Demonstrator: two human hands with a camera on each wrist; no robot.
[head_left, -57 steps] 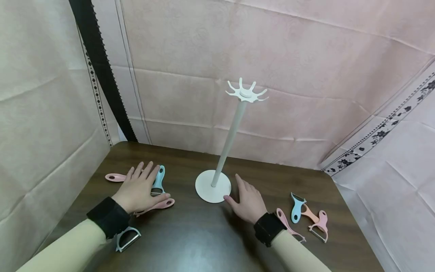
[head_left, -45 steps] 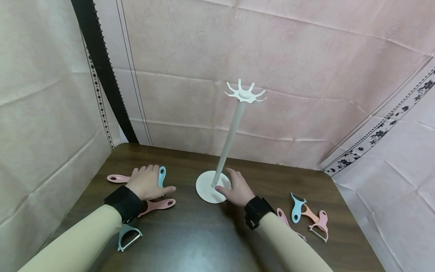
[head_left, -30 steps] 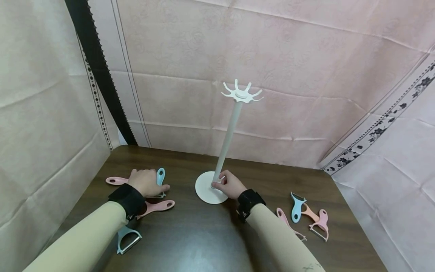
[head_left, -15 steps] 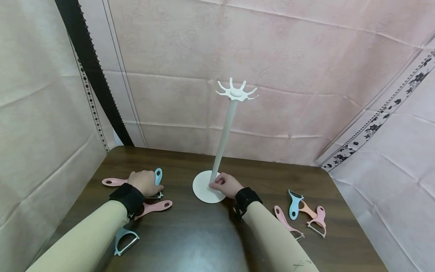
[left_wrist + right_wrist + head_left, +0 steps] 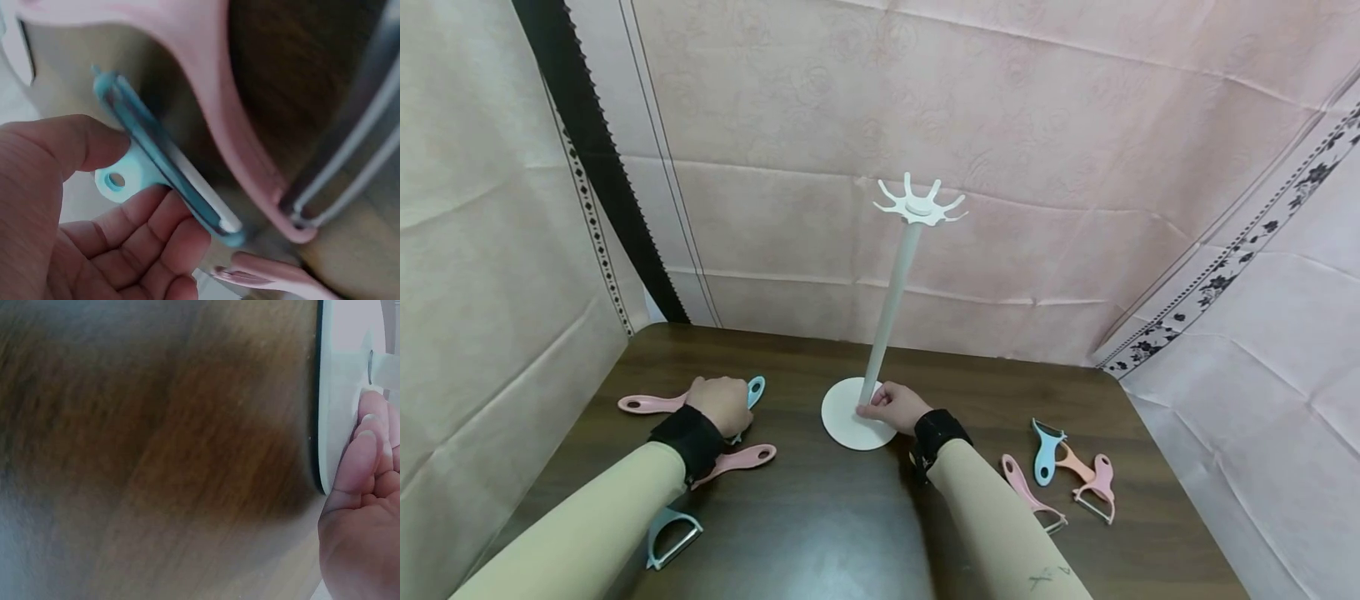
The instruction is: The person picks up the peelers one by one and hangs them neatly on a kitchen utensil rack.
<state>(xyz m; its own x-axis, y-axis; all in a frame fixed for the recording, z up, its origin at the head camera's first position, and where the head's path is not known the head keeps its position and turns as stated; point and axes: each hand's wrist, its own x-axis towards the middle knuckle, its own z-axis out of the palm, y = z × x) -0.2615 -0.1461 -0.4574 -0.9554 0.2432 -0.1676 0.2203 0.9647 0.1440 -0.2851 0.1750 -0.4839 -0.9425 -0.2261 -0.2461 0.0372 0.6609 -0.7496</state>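
Brown wood-grain table [image 5: 805, 533], white hooked stand [image 5: 891, 304], pink peelers [image 5: 749, 457], blue peelers [image 5: 1046, 457], orange peeler [image 5: 1078, 465]

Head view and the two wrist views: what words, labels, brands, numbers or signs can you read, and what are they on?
None can be read.
Right sleeve: faint dark marks, too unclear to read or to tell whether they are letters.
Blue peeler in the left hand: no lettering visible.
White stand: no lettering visible.
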